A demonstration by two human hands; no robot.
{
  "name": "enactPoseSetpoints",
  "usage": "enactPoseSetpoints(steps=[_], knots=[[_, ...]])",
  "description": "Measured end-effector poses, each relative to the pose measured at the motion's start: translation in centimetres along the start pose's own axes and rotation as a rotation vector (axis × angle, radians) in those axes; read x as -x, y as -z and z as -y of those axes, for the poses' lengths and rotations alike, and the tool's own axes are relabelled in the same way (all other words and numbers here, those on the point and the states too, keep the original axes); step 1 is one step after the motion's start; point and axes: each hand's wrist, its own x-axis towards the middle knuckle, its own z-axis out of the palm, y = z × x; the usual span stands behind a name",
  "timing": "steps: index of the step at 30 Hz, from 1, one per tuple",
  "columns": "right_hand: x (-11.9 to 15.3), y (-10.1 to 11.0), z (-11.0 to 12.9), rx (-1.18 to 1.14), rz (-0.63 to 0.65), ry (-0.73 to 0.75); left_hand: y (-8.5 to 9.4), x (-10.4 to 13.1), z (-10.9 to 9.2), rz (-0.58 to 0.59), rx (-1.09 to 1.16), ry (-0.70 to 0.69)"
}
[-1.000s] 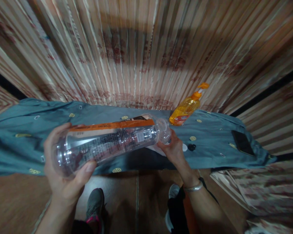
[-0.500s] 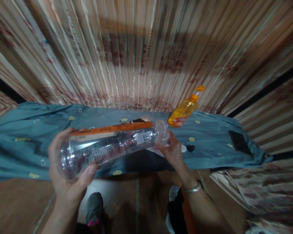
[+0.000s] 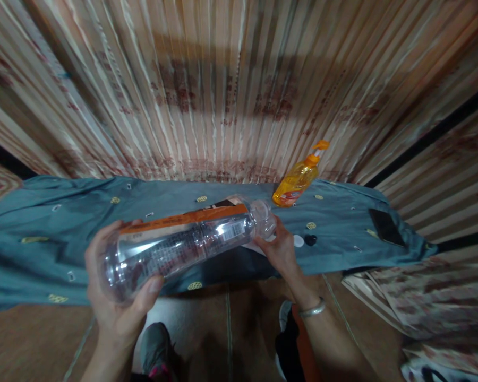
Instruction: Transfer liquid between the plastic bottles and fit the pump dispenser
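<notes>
A big clear plastic bottle [image 3: 183,249] with an orange-edged label and a barcode is held on its side above the cloth-covered table. My left hand [image 3: 119,297] is wrapped round its base, thumb on the near side. At the narrow neck end, my right hand [image 3: 281,246] has its fingers closed round the clear neck; its fingertips are partly hidden behind it. The bottle looks see-through, with no liquid visible. Just beyond the neck stands a pump bottle [image 3: 297,183] of yellow-orange liquid, with an orange pump top.
A teal cloth [image 3: 83,207] with small yellow prints covers the narrow table. To the right lies a dark flat rectangular object [image 3: 385,227]. A small black object [image 3: 310,240] and a white disc [image 3: 298,241] sit beside my right hand. Striped curtains [image 3: 207,106] hang behind.
The view has shifted slightly. The bottle and both hands sit a little lower in view at the left end, the grip unchanged on both ends.
</notes>
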Motion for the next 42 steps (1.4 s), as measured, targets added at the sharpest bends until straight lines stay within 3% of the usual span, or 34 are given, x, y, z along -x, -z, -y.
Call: enactPoseSetpoints(steps=[13,26,34,42], knots=[[0.3,-0.3,-0.1,0.006,-0.017,-0.013,-0.4,0.1,-0.2,0.01,0.089,0.011],[0.1,-0.5,-0.2,0.075,-0.037,-0.015,-0.7,0.1,-0.8,0.003,0.029,-0.03],[0.2,-0.6,-0.1,0.05,-0.033,-0.019,0.0,0.0,-0.3,0.019,-0.012,-0.08],[0.2,-0.6,0.4,0.066,-0.01,-0.074,-0.1,0.0,-0.6,-0.032,-0.106,-0.091]])
